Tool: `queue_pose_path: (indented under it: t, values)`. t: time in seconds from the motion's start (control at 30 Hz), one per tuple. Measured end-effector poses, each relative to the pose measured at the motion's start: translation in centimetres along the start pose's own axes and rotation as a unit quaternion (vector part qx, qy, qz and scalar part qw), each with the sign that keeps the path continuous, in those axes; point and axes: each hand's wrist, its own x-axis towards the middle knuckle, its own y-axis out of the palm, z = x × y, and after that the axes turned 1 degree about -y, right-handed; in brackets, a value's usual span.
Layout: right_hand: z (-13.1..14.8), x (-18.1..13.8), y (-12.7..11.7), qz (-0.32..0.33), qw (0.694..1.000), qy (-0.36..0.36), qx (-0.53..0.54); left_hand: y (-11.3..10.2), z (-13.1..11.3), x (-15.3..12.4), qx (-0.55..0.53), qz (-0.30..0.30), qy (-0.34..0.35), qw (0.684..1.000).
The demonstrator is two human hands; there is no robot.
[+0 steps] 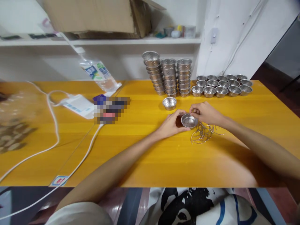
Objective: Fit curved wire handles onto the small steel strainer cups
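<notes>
My left hand [172, 124] grips a small perforated metal cup [189, 121] by its left side, tilted so its holed bottom faces me. At the cup's upper right rim, my right hand [203, 112] is closed in a pinch; what lies between its fingertips is too small to make out. Just below that hand, a tangle of thin bent metal wires [202, 132] rests on the yellow table [150, 162]. Another perforated cup [169, 103] sits alone behind my left hand.
Three tall stacks of perforated cups [169, 78] stand at the back, with rows of single cups [221, 86] to their right. Leftward are a plastic bottle [99, 73], a white power strip [78, 105], white cables [87, 148] and a blurred bag of round pieces [12, 134].
</notes>
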Motion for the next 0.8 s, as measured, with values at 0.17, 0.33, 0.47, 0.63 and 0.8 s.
queue_pose_path:
  t: [0.17, 0.33, 0.47, 0.63, 0.8]
  values:
    - [0.01, 0.17, 0.91, -0.018, 1.0, 0.01, 0.017, 0.1, 0.24, 0.07, 0.0, -0.002, -0.002, 1.0]
    - [0.12, 0.18, 1.08, -0.033, 0.999, 0.034, 0.014, 0.35, 0.49, 0.18, -0.02, -0.005, -0.009, 1.0]
    - [0.04, 0.15, 1.17, -0.041, 0.998, 0.034, 0.018, 0.36, 0.38, 0.18, -0.02, -0.005, -0.007, 1.0]
    - [-0.31, 0.13, 1.07, -0.051, 0.997, 0.031, 0.043, 0.23, 0.13, 0.21, 0.002, 0.0, -0.004, 1.0]
    - [-0.36, 0.14, 1.19, -0.064, 0.996, 0.032, 0.044, 0.25, 0.07, 0.36, 0.029, 0.008, 0.013, 0.999]
